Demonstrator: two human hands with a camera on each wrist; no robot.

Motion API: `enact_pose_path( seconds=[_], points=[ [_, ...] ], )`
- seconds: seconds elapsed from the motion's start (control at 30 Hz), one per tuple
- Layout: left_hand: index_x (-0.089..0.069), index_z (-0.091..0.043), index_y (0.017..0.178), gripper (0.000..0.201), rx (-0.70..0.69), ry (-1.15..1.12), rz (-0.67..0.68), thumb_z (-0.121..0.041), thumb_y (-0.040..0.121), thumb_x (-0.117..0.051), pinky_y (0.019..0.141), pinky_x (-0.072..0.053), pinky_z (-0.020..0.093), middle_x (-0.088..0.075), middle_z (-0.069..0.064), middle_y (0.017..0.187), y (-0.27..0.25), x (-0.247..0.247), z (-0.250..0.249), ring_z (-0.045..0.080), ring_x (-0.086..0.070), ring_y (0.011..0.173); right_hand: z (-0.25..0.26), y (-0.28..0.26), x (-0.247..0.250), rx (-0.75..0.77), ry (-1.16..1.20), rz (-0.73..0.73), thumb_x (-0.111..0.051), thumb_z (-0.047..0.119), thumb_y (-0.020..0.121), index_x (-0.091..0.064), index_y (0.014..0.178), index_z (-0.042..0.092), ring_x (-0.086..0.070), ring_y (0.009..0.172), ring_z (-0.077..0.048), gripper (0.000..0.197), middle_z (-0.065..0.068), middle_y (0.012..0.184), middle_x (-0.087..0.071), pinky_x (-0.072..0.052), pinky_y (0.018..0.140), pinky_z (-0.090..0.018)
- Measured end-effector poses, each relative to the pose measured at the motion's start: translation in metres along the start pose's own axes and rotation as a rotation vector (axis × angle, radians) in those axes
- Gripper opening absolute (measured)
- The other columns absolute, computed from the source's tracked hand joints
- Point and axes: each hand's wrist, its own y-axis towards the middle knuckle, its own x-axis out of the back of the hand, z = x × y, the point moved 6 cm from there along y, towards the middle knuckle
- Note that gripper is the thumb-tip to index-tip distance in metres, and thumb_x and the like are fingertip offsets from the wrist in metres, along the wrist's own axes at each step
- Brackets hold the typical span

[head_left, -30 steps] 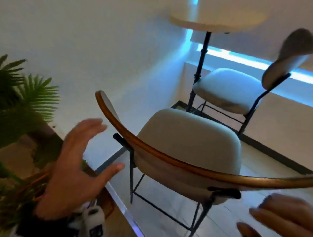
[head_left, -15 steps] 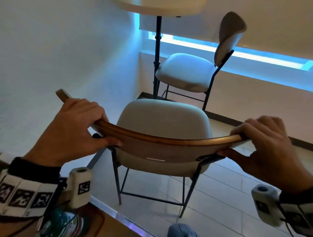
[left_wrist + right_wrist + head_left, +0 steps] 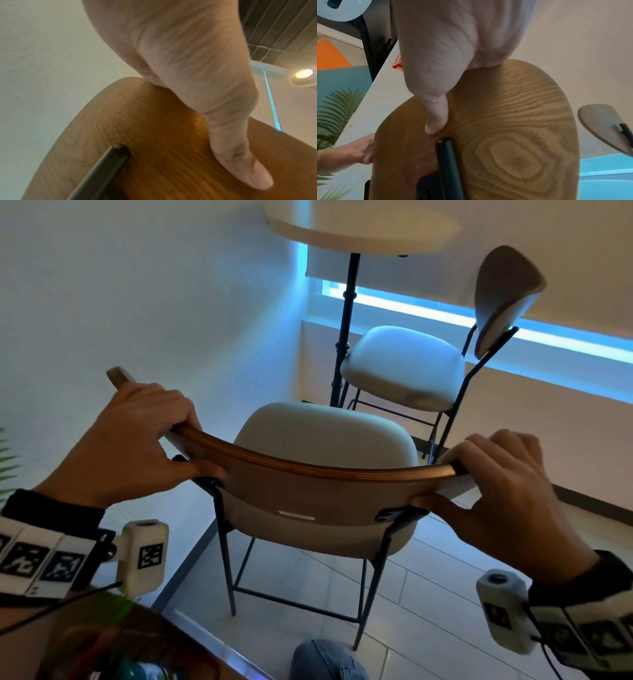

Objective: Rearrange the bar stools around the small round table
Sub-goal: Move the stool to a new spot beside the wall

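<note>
A bar stool (image 3: 325, 436) with a pale cushioned seat, black metal legs and a curved wooden backrest (image 3: 308, 484) stands right in front of me. My left hand (image 3: 147, 436) grips the backrest's left end, fingers over the top edge and thumb on the back face (image 3: 240, 169). My right hand (image 3: 496, 491) grips its right end the same way, thumb pressed on the wood (image 3: 436, 121). A second stool (image 3: 404, 364) stands beyond it, beside the black pole of the small round table (image 3: 363, 231).
A white wall runs along the left. A low ledge with a blue light strip (image 3: 513, 326) lies behind the far stool. A planter with green fronds (image 3: 7, 460) and a wooden edge (image 3: 154, 631) sit at my lower left. Tiled floor (image 3: 428, 594) lies under the stools.
One second ago both hands were open and reaching toward the backrest. They closed on its two ends by half a second ago and hold there now; the view has shifted slightly.
</note>
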Motion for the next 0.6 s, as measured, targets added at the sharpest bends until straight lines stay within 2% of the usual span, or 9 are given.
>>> enact_pose_path(
  seconds=[0.07,0.17,0.23,0.33,0.4,0.6],
  points=[
    [-0.06,-0.02,0.076,0.052,0.0,0.003,0.005,-0.072,0.069,-0.068,0.09,-0.03,0.022,-0.055,-0.012,0.072,0.006,0.0,0.018,0.016,-0.054,0.071,0.005,0.013,-0.01,0.005,-0.002,-0.012,-0.065,0.054,0.075,-0.06,0.086,0.012,-0.043,0.078,-0.022,0.044,-0.001,0.082,-0.057,-0.024,0.083,-0.034],
    [-0.064,-0.02,0.077,0.052,0.002,0.01,0.037,-0.071,0.069,-0.069,0.086,-0.032,0.028,-0.055,-0.013,0.073,0.016,0.0,0.047,0.015,-0.054,0.072,0.013,0.034,-0.027,0.008,-0.002,-0.01,-0.065,0.054,0.075,-0.06,0.086,0.013,-0.045,0.078,-0.022,0.043,-0.001,0.082,-0.057,-0.029,0.082,-0.037],
    [-0.065,-0.02,0.077,0.052,0.011,0.005,0.053,-0.072,0.069,-0.07,0.087,-0.031,0.025,-0.055,-0.013,0.073,0.022,0.0,0.067,0.013,-0.053,0.073,0.02,0.047,-0.038,0.009,-0.009,-0.015,-0.066,0.053,0.075,-0.056,0.088,0.015,-0.044,0.078,-0.022,0.041,-0.001,0.082,-0.056,-0.03,0.082,-0.038],
    [-0.062,-0.022,0.077,0.053,0.016,-0.005,0.059,-0.073,0.067,-0.07,0.09,-0.031,0.022,-0.056,-0.014,0.074,0.032,0.002,0.097,0.006,-0.051,0.076,0.032,0.07,-0.055,0.0,-0.015,-0.016,-0.068,0.051,0.073,-0.05,0.089,0.02,-0.042,0.078,-0.021,0.039,0.0,0.081,-0.056,-0.028,0.08,-0.037],
    [-0.062,-0.023,0.077,0.053,0.016,-0.009,0.089,-0.075,0.067,-0.07,0.09,-0.03,0.019,-0.053,-0.017,0.074,0.039,0.002,0.115,-0.002,-0.048,0.081,0.041,0.084,-0.065,-0.018,-0.012,0.005,-0.068,0.049,0.072,-0.052,0.088,0.019,-0.043,0.077,-0.022,0.038,-0.001,0.08,-0.057,-0.027,0.079,-0.036],
    [-0.061,-0.025,0.08,0.059,0.016,-0.043,0.157,-0.083,0.079,-0.053,0.091,-0.027,0.017,-0.055,-0.013,0.078,0.059,0.008,0.166,-0.008,-0.045,0.094,0.067,0.123,-0.091,-0.082,0.006,0.05,-0.056,0.054,0.082,-0.052,0.082,0.021,-0.046,0.072,-0.022,0.033,0.002,0.077,-0.055,-0.026,0.077,-0.035]
  ],
)
